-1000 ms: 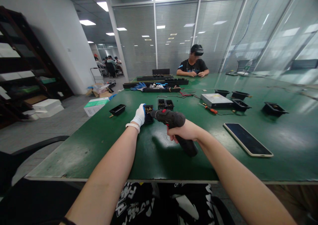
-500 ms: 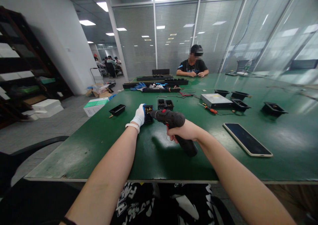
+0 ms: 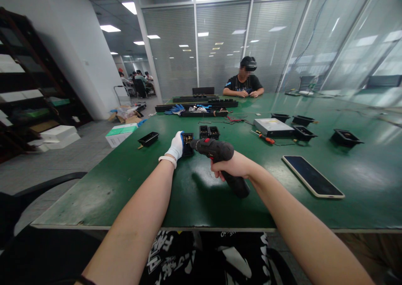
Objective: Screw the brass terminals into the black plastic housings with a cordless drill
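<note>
My left hand (image 3: pixel 176 146), in a white and blue glove, grips the left side of a small black box (image 3: pixel 187 149) with brass-coloured metal parts inside it. Bare and wrapped round the handle, my right hand (image 3: pixel 230 167) holds a black cordless drill (image 3: pixel 216 149) with red details. The drill's nose points left and meets the box's right side; its tip is hidden there. Just behind the drill sits a pair of black boxes (image 3: pixel 209 132) with small parts in them. Another black box (image 3: pixel 148 139) lies to the left of my gloved hand.
A phone (image 3: pixel 313 177) lies right of my arm. Behind it are a screwdriver (image 3: pixel 266 139), a flat grey metal case (image 3: pixel 272 127) and several black boxes (image 3: pixel 346 137). Long black bars (image 3: pixel 196 104) and a blue glove (image 3: pixel 177 109) lie farther back. A person (image 3: pixel 243 81) sits across the table.
Both my hands, the drill and the box stay in place. The person across the table has turned their head slightly.
</note>
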{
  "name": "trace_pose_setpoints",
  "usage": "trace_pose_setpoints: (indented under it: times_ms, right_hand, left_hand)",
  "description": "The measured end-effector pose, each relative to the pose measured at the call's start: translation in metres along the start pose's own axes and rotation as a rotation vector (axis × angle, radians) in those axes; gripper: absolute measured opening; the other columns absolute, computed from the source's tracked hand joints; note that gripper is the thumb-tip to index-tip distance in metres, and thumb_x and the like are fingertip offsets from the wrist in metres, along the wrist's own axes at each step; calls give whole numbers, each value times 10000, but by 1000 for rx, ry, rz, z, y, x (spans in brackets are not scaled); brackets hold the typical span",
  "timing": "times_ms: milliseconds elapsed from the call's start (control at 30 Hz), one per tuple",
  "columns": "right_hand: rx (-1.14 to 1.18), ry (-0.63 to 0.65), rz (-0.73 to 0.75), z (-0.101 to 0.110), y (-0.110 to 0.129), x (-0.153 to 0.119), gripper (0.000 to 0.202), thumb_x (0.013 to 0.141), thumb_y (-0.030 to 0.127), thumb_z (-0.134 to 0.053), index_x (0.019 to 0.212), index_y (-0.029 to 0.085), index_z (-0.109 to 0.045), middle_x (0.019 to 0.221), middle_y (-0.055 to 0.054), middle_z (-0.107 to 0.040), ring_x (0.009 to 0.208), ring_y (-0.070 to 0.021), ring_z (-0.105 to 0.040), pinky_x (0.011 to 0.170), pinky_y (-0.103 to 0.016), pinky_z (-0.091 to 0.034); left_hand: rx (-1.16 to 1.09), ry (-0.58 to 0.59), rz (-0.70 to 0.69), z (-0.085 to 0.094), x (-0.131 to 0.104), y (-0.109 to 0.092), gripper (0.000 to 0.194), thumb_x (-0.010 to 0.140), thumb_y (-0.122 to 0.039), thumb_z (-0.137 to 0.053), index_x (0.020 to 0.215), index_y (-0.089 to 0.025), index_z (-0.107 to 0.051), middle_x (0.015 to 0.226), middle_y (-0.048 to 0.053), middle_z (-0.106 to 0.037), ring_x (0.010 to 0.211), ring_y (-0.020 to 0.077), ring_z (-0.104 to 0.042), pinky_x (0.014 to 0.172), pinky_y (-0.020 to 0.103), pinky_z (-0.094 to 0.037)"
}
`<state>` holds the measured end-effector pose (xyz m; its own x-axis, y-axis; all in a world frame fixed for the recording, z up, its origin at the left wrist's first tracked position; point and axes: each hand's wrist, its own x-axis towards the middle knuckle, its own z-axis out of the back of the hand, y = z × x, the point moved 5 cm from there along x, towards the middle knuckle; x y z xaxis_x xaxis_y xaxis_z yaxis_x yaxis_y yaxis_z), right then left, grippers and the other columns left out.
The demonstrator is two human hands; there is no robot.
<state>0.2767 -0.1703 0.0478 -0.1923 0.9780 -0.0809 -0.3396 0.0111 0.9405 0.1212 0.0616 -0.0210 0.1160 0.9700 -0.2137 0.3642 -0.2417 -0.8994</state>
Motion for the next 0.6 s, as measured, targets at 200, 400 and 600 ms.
trace_pose_setpoints:
  times_ms: [200, 400, 600]
  right_hand:
    - [-4, -5, 8, 0, 1, 0, 104, 707, 140, -683, 633, 203, -644, 648, -54, -735, 510, -177, -649, 500, -285, -522]
    - [-16, 2, 12, 0, 0, 1, 102, 699, 136, -693, 643, 206, -644, 632, -46, -730, 513, -175, -647, 506, -278, -522]
    - [-9, 2, 4, 0, 0, 1, 99, 705, 134, -688, 638, 199, -653, 636, -47, -734, 507, -168, -641, 494, -271, -511]
  left_hand:
    - [9, -15, -2, -1, -1, -2, 277, 850, -467, -756, 865, -195, -708, 644, 27, -646, 633, 263, -712, 689, 369, -611]
    - [32, -39, -16, -1, -4, -5, 276, 841, -465, -772, 849, -198, -705, 616, 23, -628, 634, 270, -718, 677, 369, -606]
    - [-24, -35, 17, -2, -5, -3, 326, 821, -502, -806, 910, -198, -730, 629, 20, -637, 631, 282, -728, 676, 386, -618]
